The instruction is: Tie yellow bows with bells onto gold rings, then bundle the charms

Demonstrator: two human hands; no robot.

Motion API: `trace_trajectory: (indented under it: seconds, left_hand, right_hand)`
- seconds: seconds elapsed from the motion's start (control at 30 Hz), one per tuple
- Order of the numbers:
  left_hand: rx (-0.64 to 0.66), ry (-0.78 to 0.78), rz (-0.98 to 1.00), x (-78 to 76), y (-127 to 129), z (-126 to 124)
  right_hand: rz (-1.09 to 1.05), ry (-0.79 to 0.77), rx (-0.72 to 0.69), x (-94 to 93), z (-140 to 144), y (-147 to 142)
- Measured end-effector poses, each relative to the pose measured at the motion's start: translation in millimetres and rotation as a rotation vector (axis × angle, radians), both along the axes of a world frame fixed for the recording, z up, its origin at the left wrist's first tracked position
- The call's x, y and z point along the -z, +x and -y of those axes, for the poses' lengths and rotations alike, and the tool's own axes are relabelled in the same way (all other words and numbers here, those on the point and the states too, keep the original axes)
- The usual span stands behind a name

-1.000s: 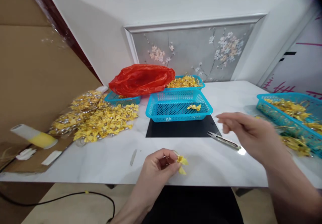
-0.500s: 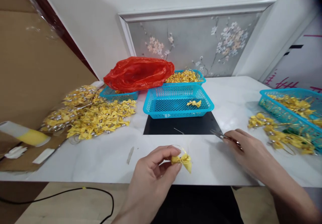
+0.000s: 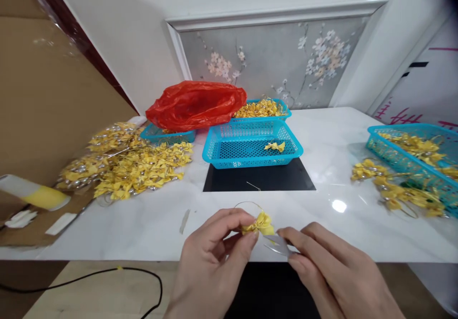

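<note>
Between the thumb and fingers of my left hand (image 3: 218, 252) is a yellow ribbon bow (image 3: 263, 223), held just above the table's front edge. A thin thread loops up from it toward a needle (image 3: 253, 185) lying by the black mat. My right hand (image 3: 332, 266) grips small metal thread snips (image 3: 277, 244). Their parted blades point left, close against the lower right side of the bow; whether they touch the fabric I cannot tell. One more yellow bow (image 3: 275, 146) lies in the blue basket (image 3: 252, 159) in front of me.
Yellow bows with pearly beads (image 3: 143, 168) are heaped at left. A red plastic bag (image 3: 196, 104) sits behind, beside a filled blue basket (image 3: 265, 109). At right stands another blue basket (image 3: 411, 159) with loose yellow pieces before it. A black mat (image 3: 257, 179) lies under the middle basket.
My right hand has brought the snips from the right side of the table down and left to the bow. My left hand keeps hold of the bow in nearly the same place.
</note>
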State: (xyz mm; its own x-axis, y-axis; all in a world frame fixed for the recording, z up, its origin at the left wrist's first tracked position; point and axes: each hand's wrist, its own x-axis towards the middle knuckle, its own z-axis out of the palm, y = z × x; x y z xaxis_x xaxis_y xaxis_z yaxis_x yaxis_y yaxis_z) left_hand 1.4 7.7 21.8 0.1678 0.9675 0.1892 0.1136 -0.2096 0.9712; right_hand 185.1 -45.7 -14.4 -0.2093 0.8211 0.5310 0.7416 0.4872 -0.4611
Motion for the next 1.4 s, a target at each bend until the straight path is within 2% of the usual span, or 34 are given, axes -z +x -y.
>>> trace_trajectory:
  seconds: [0.33,1.1,1.4]
  left_hand:
    - [-0.016,0.006,0.011,-4.0,0.8,3.2]
    - [0.056,-0.093,0.046,-2.3,0.6,8.4]
    - [-0.005,-0.041,0.032,2.3,4.4,9.6]
  right_hand:
    - [0.086,0.102,0.120,3.2,-1.7,-1.6]
    - [-0.057,0.056,0.045,6.9,-6.8,-5.7]
    - [-0.098,0.083,0.058,3.0,-5.6,-1.5]
